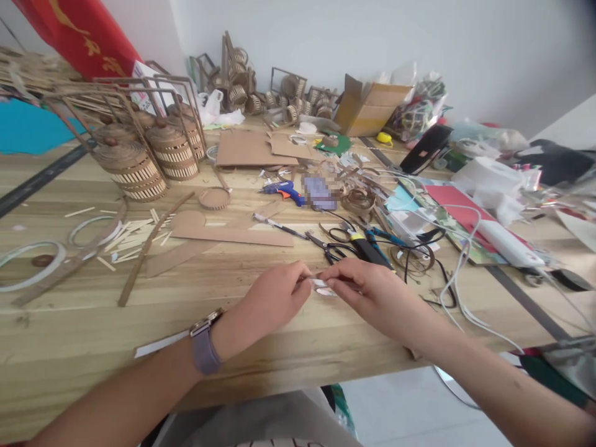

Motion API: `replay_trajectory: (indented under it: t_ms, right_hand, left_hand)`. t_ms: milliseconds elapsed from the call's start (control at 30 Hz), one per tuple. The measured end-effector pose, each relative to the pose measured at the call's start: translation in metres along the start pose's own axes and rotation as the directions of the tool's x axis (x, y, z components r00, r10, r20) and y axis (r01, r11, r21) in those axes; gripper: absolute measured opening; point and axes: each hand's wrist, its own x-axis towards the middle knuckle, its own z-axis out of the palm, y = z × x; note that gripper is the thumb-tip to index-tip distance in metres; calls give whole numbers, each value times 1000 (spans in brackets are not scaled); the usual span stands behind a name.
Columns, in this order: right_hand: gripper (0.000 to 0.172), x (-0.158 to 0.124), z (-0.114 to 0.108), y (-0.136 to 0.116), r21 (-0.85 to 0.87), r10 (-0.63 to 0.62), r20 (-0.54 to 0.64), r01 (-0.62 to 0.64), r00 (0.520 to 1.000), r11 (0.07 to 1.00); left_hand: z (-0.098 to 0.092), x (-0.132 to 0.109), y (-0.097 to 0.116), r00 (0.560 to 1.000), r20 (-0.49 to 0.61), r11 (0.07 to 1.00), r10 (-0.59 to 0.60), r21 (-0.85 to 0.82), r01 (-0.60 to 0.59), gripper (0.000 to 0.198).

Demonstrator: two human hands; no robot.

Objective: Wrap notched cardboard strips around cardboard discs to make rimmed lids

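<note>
My left hand [275, 295], with a watch [207, 329] on its wrist, is closed in a pinch near the table's front edge. Facing it, my right hand [365, 287] pinches too, and the fingertips of both nearly meet. Between them is a thin strip [319, 282], pale and whitish where it shows; the fingers hide most of it. Just beyond the hands lie black-handled scissors [329, 248] and a pen [279, 225]. A flat strip with a white face [162, 343] lies partly behind my left forearm; whether it joins the held one I cannot tell.
Lantern-like bamboo baskets [135, 171] stand at the left. Small pale sticks [133, 239], cardboard pieces [233, 234] and tape rings [60, 264] lie nearby. A blue glue gun [285, 191] rests mid-table. White cables [459, 292] and a white power strip [510, 242] cross the right side.
</note>
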Motion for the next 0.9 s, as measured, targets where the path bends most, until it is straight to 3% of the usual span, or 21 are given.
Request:
replay_trajectory:
  t_ms: [200, 333, 533, 733, 900]
  right_hand:
    - [14, -9, 2, -4, 72, 39, -85, -33, 996, 997]
    - [4, -14, 7, -3, 101, 49, -151, -34, 987, 994]
    - [1, -17, 14, -3, 103, 44, -181, -25, 983, 994]
    - [3, -17, 14, -9, 46, 11, -211, -2, 977, 999]
    - [8, -18, 14, -10, 10, -13, -208, 15, 978, 1000]
  left_hand:
    - [-9, -4, 5, 999, -37, 999, 35, -37, -36, 25]
    - [-10, -5, 8, 998, -50, 998, 42, 43, -40, 25]
    - [-10, -7, 15, 998, -62, 976, -19, 216, 31, 23]
    - [-5, -13, 17, 992, -79, 888, 98, 457, -51, 21]
    - [-3, -16, 18, 978, -86, 849, 190, 515, -120, 18]
